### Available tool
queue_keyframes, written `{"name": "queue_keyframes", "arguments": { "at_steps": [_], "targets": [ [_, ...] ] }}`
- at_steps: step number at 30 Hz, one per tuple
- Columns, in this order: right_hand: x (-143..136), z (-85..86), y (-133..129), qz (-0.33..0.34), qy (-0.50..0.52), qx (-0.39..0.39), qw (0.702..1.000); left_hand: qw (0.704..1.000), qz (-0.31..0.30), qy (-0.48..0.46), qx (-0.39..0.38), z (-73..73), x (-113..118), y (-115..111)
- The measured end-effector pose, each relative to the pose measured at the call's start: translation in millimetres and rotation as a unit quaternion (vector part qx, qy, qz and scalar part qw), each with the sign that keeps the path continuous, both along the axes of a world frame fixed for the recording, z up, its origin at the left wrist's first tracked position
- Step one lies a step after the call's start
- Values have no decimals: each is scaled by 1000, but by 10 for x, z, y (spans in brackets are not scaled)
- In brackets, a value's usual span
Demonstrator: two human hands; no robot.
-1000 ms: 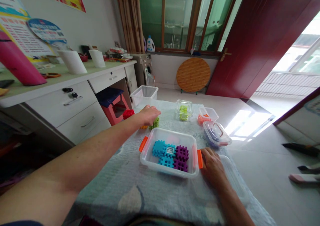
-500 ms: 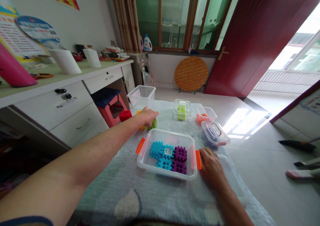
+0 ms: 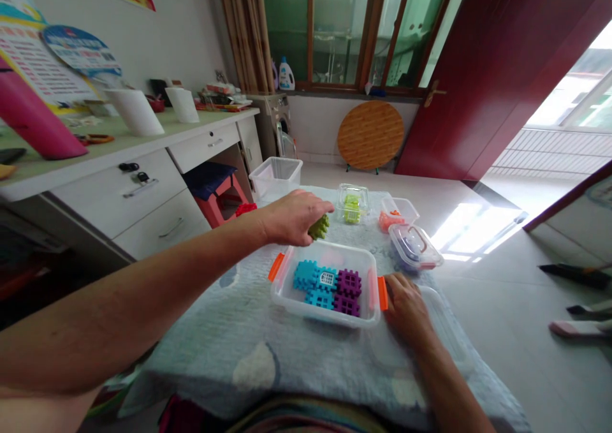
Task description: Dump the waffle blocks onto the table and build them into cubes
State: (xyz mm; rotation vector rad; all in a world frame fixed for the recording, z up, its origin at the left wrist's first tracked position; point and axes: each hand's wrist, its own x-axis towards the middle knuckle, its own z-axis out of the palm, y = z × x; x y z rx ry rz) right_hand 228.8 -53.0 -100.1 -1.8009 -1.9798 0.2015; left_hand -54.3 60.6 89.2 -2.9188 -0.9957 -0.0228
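A clear plastic box point(image 3: 287, 313) with orange side clips stands on the cloth-covered table. Inside it lie blue blocks point(image 3: 306, 275) on the left and purple blocks point(image 3: 349, 282) on the right. My left hand point(image 3: 299, 216) is closed on an olive green block point(image 3: 319, 227), held just above the box's far rim. At the right end of the box, my right hand point(image 3: 405, 302) rests by the orange clip point(image 3: 383, 293), its fingers bent against it. Red blocks point(image 3: 246, 209) show partly behind my left forearm.
Beyond the box stand a clear tub point(image 3: 276, 176), a container with lime green blocks point(image 3: 352, 207), one with orange pieces point(image 3: 393, 217) and a lidded one point(image 3: 415, 249). A transparent lid point(image 3: 437, 321) lies beneath my right arm.
My left hand has moved right and nearer, lifting the olive green block from beyond the box towards its far rim. My right hand has stayed at the clip. The view has shifted slightly.
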Motion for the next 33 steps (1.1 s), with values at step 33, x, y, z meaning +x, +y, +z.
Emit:
{"name": "queue_keyframes", "arguments": {
  "at_steps": [33],
  "targets": [
    [1,25,-4,5,-7,6,1000,937,35,253,-240,-396,275,-394]
  ]
}}
